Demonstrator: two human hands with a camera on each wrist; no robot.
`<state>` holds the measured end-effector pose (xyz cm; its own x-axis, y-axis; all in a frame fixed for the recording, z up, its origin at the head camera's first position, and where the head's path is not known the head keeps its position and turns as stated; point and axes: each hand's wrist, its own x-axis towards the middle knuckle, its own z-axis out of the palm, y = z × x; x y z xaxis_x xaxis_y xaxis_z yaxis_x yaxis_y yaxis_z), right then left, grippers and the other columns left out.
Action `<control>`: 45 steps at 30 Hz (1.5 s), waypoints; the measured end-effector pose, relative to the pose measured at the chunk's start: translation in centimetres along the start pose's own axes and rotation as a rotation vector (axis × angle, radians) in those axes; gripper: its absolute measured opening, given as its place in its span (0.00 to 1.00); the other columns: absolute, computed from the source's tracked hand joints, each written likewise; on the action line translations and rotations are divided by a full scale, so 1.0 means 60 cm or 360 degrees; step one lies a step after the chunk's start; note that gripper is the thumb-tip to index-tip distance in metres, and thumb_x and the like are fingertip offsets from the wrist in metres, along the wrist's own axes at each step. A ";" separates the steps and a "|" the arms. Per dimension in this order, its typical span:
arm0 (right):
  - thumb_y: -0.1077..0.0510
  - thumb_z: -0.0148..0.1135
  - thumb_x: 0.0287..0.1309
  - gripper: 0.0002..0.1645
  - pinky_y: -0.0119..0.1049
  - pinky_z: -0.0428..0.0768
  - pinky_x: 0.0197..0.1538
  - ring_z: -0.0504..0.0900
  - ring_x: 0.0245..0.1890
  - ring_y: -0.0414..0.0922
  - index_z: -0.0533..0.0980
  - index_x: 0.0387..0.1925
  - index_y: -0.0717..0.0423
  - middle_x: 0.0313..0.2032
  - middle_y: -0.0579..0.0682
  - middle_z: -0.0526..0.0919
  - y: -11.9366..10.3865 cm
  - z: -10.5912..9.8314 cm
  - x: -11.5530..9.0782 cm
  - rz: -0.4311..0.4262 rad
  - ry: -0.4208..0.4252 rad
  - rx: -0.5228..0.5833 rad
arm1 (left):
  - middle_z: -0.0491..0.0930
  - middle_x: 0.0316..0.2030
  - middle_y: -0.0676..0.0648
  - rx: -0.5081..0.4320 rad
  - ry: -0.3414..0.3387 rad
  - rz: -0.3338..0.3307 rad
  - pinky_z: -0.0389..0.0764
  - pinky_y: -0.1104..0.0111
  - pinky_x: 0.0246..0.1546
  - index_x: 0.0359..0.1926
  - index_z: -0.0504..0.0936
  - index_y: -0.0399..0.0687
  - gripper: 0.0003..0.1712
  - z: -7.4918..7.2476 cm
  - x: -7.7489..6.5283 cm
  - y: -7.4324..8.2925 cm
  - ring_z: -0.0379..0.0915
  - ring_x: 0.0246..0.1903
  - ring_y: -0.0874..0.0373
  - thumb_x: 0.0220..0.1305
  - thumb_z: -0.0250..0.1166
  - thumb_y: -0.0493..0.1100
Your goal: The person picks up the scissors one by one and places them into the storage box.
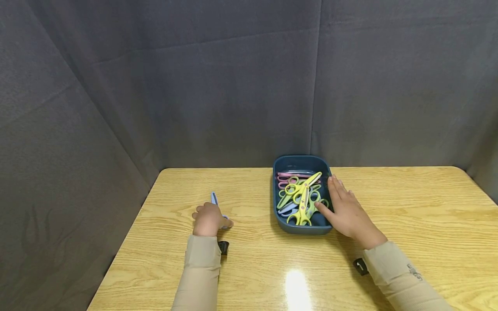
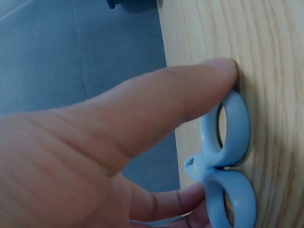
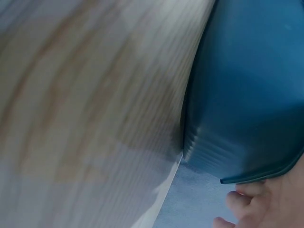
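Observation:
Light blue scissors lie on the table at the left, blades pointing away. Over them is my left hand, its thumb at one side of the handle loops and its fingers at the other, holding them near the tabletop. At the right side of a dark blue bin, my right hand rests with straight fingers along the outer wall and the thumb over the rim. Inside the bin lies a pile of scissors: yellow ones on top, with green, pink and blue ones beneath.
The bin stands on a wooden table, close to its far edge. Behind and to the left hang grey curtains. Black wrist devices show beneath the left sleeve and the right sleeve.

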<state>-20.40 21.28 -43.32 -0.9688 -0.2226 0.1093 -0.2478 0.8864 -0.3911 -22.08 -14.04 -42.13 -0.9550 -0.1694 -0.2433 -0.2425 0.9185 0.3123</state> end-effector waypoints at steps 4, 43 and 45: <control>0.33 0.47 0.73 0.55 0.66 0.44 0.73 0.44 0.77 0.66 0.41 0.78 0.70 0.78 0.69 0.42 0.003 0.002 0.001 0.0005 0.0020 -0.0008 | 0.73 0.37 0.33 -0.0009 -0.0016 0.0012 0.73 0.51 0.49 0.47 0.75 0.22 0.39 -0.001 0.002 -0.002 0.70 0.40 0.42 0.52 0.79 0.54; 0.36 0.47 0.74 0.54 0.64 0.45 0.74 0.42 0.77 0.67 0.39 0.77 0.71 0.78 0.69 0.39 -0.001 0.000 0.000 0.0013 -0.0014 0.0009 | 0.68 0.31 0.41 -0.0120 0.0040 0.0282 0.67 0.55 0.44 0.29 0.71 0.39 0.22 0.005 0.003 -0.005 0.63 0.36 0.46 0.53 0.75 0.47; 0.36 0.48 0.74 0.54 0.64 0.45 0.74 0.42 0.77 0.67 0.40 0.77 0.71 0.78 0.69 0.40 -0.003 -0.001 0.000 0.0013 -0.0012 0.0012 | 0.68 0.31 0.41 -0.0157 0.0046 0.0283 0.66 0.56 0.44 0.29 0.70 0.39 0.21 0.005 0.002 -0.003 0.62 0.36 0.46 0.54 0.74 0.46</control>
<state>-20.35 21.16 -43.21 -0.9708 -0.2183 0.0993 -0.2398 0.8850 -0.3991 -22.11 -14.16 -42.47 -0.9884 -0.0193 -0.1504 -0.0839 0.8958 0.4365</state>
